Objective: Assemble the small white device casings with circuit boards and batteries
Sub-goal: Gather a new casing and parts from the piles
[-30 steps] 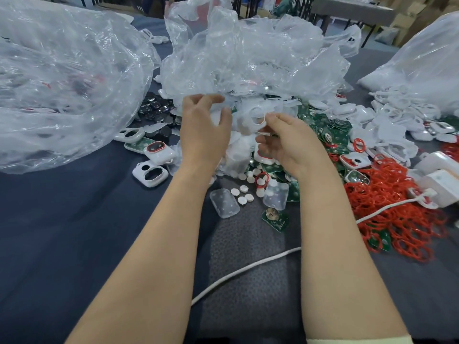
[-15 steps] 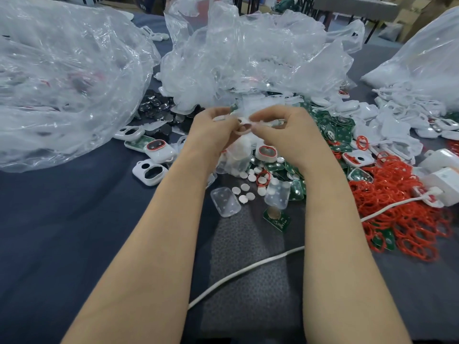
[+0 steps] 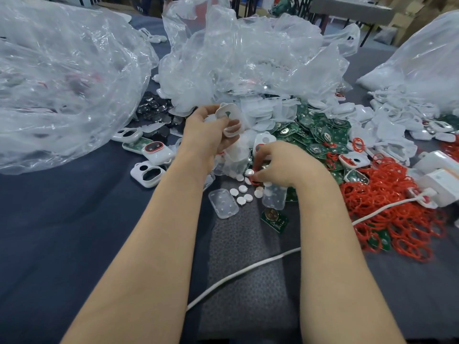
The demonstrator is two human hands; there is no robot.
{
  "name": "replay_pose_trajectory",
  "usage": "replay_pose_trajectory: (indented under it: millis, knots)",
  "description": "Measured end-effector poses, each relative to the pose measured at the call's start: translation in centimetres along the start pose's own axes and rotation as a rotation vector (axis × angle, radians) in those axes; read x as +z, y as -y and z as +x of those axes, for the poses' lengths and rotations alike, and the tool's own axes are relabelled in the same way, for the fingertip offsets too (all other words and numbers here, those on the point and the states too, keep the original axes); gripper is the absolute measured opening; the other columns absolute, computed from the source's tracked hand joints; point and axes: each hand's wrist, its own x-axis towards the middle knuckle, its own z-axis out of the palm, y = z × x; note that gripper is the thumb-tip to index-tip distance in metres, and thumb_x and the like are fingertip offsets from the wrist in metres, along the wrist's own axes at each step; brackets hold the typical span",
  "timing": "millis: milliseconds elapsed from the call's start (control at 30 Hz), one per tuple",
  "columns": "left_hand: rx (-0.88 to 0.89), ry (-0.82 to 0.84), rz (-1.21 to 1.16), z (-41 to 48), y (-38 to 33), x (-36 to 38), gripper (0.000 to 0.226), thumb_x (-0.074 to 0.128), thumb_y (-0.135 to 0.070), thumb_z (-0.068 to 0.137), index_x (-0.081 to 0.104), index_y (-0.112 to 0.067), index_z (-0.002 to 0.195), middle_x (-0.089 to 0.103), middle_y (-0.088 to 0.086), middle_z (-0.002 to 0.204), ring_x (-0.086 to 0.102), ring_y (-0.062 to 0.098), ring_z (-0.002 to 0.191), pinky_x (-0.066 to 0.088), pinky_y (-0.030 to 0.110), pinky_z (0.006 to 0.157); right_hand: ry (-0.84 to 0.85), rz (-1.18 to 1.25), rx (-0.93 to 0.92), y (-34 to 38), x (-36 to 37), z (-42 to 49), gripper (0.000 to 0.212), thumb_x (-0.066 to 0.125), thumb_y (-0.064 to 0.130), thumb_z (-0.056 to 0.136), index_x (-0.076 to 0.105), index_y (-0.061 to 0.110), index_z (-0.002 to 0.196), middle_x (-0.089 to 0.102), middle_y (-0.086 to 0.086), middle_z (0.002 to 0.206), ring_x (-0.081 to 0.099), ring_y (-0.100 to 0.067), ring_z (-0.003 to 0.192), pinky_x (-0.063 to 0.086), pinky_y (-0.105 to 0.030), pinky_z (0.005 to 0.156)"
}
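Cable lower centre, lone board just above it, white discs beside. Right hand, centre frame, fingers curled down into the clutter, pinches a red ring by the discs. Left hand, up and left of it, grips a white casing raised over the pile, green showing through its hole. Boards heaped right of centre, bags behind. Risk: ring slips or snags neighbours, scattering discs; a loose one-handed grip could drop the casing among lookalike parts.
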Motion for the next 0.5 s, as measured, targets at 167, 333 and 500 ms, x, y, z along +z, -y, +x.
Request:
replay_pose_trajectory:
  millis: [167, 333, 500]
  knots:
    - [-0.029, 0.032, 0.006, -0.1, 0.1, -0.1, 0.021, 0.053, 0.002, 0.094, 0.052, -0.007, 0.113, 0.061, 0.012, 0.103, 0.066, 0.014, 0.075, 0.059, 0.024, 0.067, -0.123, 0.107, -0.018, -0.5, 0.0, 0.4, 0.016, 0.069, 0.017, 0.083, 0.061, 0.025, 0.071, 0.064, 0.002, 0.083, 0.056, -0.01, 0.07, 0.039, -0.019, 0.053]
    - [-0.036, 0.013, 0.086, 0.2, 0.3, -0.1, 0.014, 0.055, -0.004, 0.095, 0.056, -0.007, 0.108, 0.061, 0.018, 0.121, 0.066, 0.02, 0.09, 0.058, 0.022, 0.065, -0.239, 0.41, -0.02, -1.4, -0.5, 0.6, 0.015, 0.069, 0.019, 0.083, 0.064, 0.025, 0.07, 0.062, 0.006, 0.076, 0.053, -0.006, 0.063, 0.037, -0.021, 0.054]
    - [0.012, 0.017, 0.052, 0.1, 0.4, 0.0, 0.013, 0.052, -0.002, 0.095, 0.054, -0.006, 0.107, 0.065, 0.014, 0.098, 0.067, 0.016, 0.08, 0.059, 0.022, 0.065, -0.44, 0.739, -0.052, -0.5, -0.7, 0.8, 0.009, 0.066, 0.01, 0.083, 0.063, 0.016, 0.077, 0.066, -0.01, 0.08, 0.065, -0.015, 0.06, 0.055, -0.025, 0.056]
